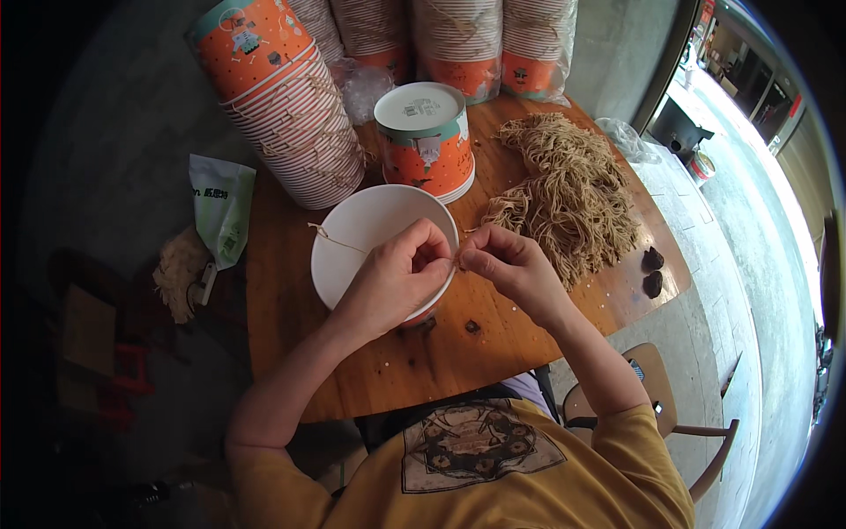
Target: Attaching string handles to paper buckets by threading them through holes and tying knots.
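A white-lined paper bucket [379, 216] stands mouth-up in front of me, its opening tilted toward me. A thin tan string [339, 240] runs from its left rim across the mouth to my left hand. Over the bucket's right side, my left hand [401, 271] is closed in a pinch at the rim. My right hand [515, 266] pinches just outside the same rim, its fingertips almost meeting the left ones. Both seem to grip the string there, though the fingers hide most of it. To the right of the hands lies a big loose heap of tan string [573, 194].
Behind the bucket, an orange printed bucket [425, 154] stands upside down. A tall leaning stack of buckets [291, 115] rises at left; plastic-wrapped stacks [458, 40] line the back. Two small dark objects [652, 271] lie near the table's right edge. A wooden chair [652, 379] stands right.
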`<state>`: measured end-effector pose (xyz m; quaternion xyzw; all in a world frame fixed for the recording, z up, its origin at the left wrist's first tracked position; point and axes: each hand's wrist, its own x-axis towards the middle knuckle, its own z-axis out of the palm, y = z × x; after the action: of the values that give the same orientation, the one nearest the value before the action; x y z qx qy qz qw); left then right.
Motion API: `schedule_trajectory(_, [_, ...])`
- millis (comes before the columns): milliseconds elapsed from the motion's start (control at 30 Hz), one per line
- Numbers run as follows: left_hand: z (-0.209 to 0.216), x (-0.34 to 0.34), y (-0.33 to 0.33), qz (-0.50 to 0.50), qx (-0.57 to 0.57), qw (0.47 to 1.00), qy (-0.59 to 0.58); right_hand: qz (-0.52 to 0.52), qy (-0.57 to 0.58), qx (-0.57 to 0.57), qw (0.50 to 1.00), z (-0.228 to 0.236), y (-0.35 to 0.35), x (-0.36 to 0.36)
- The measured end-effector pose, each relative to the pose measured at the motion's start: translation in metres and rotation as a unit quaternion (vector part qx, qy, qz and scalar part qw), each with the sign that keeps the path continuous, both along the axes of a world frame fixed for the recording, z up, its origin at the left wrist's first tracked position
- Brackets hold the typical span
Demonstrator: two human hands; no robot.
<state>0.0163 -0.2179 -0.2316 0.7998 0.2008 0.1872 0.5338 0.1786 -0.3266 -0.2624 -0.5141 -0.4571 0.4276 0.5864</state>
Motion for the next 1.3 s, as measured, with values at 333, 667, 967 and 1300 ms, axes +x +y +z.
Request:
schedule_trajectory(333, [0.001,-0.002,0.0,0.002,-0.019,1.0,-0.009,-0.072,-0.213,0.056,0.973,0.002,-0.002,-0.006])
schedule_trajectory(667, [0.007,-0.005,-0.005,0.021,0.217,0.974,-0.055,-0.082,-0.206,0.03,0.975,0.004,-0.003,-0.011])
schedule_trajectory(967, [0.005,-0.006,-0.028,0.066,0.223,0.972,-0.024,-0.104,-0.208,0.038,0.972,0.001,-0.004,-0.012])
schedule_trajectory(1300, [0.006,-0.002,-0.029,0.071,0.121,0.99,-0.02,-0.096,-0.165,0.06,0.98,-0.008,-0.008,-0.013])
